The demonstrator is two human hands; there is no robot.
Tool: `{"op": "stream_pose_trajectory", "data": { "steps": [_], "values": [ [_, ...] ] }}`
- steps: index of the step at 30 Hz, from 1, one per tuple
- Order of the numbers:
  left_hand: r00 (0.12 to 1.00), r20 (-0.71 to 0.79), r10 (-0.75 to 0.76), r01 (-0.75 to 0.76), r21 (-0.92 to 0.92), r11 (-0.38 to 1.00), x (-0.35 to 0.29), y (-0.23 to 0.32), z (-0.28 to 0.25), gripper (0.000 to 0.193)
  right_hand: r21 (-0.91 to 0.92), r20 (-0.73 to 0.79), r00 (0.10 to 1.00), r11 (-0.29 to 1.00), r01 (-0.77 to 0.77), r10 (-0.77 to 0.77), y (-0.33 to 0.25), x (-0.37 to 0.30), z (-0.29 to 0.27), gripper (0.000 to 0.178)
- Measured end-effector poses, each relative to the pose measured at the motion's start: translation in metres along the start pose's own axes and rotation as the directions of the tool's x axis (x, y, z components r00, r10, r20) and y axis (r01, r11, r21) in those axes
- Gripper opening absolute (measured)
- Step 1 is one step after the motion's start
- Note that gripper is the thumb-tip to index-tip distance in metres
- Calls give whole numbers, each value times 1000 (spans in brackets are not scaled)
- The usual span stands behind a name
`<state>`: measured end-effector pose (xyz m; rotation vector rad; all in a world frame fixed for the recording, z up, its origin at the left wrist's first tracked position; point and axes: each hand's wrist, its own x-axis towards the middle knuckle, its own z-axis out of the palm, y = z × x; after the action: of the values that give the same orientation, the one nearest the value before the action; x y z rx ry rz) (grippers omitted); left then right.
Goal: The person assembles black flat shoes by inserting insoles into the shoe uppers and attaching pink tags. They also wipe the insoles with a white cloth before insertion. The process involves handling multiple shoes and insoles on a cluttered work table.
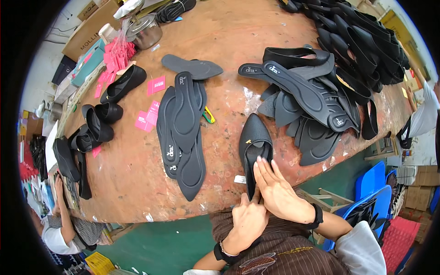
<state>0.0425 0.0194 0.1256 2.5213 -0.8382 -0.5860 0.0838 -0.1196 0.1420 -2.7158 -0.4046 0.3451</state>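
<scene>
A black pointed flat shoe (255,126) with a small gold ornament lies at the table's front edge, toe pointing away from me. My left hand (249,219) is closed at its heel end, the fingertips partly hidden. Over the shoe's opening lies my right hand (280,195), fingers stretched out together and their tips reaching inside against the lining. A grey insole piece (259,145) shows at the front of the opening. To the left is a stack of dark insoles (185,114); to the right, a larger loose heap of insoles (316,133) lies close to the shoe.
Several black flats (123,83) line the table's left side near pink cards (147,117). A yellow-green cutter (209,115) lies beside the insole stack. Many black shoes (362,41) are heaped at the far right. Blue chairs (373,201) stand right; another person (64,220) works at left.
</scene>
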Motion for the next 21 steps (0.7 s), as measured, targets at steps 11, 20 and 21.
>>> {"op": "stream_pose_trajectory", "data": {
  "steps": [11, 20, 21],
  "values": [
    [996, -87, 35, -34, 8, 999, 2, -1, 0, 35, -282, -58, 991, 950, -131, 120, 31, 35, 41, 29],
    [996, -50, 75, -68, 129, 989, 6, 3, -8, 44, -416, -165, 982, 909, 13, -90, 42, 53, 41, 23],
    [999, 29, 31, -33, 50, 998, 3, 3, -12, 43, -366, -179, 977, 929, 44, -116, 44, 49, 32, 25]
  ]
}}
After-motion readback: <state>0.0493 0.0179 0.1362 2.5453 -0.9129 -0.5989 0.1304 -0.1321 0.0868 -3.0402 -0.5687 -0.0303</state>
